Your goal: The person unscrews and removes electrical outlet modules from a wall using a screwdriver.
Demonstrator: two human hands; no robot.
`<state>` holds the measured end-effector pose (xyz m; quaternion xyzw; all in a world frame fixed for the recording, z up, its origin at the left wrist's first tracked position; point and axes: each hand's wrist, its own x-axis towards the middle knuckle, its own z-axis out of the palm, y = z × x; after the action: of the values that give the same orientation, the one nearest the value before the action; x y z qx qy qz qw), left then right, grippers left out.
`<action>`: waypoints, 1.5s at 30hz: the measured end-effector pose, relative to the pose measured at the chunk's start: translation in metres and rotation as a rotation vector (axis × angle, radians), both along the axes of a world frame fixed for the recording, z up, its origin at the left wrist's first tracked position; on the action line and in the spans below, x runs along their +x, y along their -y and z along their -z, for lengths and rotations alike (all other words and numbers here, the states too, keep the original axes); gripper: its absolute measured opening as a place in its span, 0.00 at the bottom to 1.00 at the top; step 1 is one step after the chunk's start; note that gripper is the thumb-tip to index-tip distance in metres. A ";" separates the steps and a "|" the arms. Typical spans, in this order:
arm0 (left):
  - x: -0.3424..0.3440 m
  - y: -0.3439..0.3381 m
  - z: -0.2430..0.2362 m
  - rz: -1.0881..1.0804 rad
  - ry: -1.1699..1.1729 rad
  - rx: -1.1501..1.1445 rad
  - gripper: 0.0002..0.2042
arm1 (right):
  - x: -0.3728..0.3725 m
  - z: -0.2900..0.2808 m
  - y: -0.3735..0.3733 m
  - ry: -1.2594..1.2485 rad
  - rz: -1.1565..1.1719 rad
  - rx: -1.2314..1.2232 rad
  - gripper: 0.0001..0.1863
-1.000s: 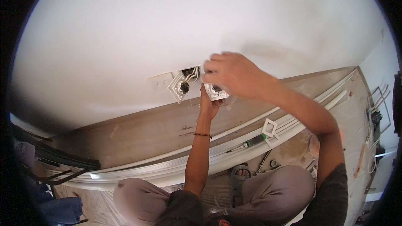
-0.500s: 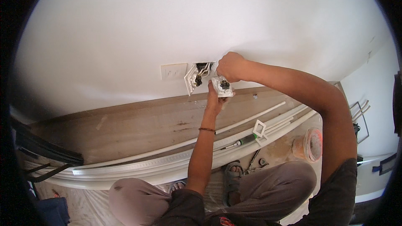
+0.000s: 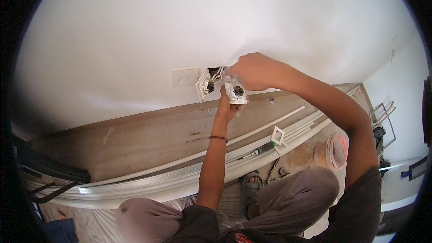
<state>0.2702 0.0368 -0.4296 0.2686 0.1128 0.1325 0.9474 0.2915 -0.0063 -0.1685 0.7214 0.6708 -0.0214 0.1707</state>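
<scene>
My left hand (image 3: pixel 227 105) is closed around a white socket module (image 3: pixel 236 93), whose back with dark terminals faces up. Just above it is my right hand (image 3: pixel 252 72), bent toward the wires by the wall box; its fingertips are partly hidden and blurred, so what they hold cannot be made out. Left of the held module, a second white socket (image 3: pixel 203 87) hangs tilted out of the wall on pale wires (image 3: pixel 219 75). The wires come from a dark wall opening (image 3: pixel 214 71). A flat white cover plate (image 3: pixel 184 77) sits on the wall further left.
Long white conduits (image 3: pixel 180 184) and a perforated metal strip (image 3: pixel 139 179) lie across the floor. On them rest a green-handled screwdriver (image 3: pixel 261 150) and white plate frames (image 3: pixel 278 136). An orange-rimmed bucket (image 3: pixel 332 150) stands at right, a black object (image 3: pixel 49 164) at left.
My right hand has shifted left and turned over the wires, its fingers now extending toward the wall opening. My left hand still holds the socket module at nearly the same place.
</scene>
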 end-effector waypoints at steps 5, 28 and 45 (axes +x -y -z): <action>0.004 -0.005 0.002 0.087 -0.017 0.066 0.33 | 0.023 0.005 0.116 -0.347 0.110 0.019 0.07; -0.002 0.004 -0.004 0.005 0.011 0.144 0.35 | 0.055 0.353 0.302 -0.289 0.363 0.059 0.25; 0.001 0.002 0.003 -0.001 0.035 0.198 0.36 | 0.048 0.015 0.255 -0.677 0.405 0.887 0.20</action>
<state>0.2709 0.0344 -0.4324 0.3585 0.0827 0.1482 0.9180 0.3398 -0.2618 -0.1836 0.7906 0.4818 -0.0003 -0.3779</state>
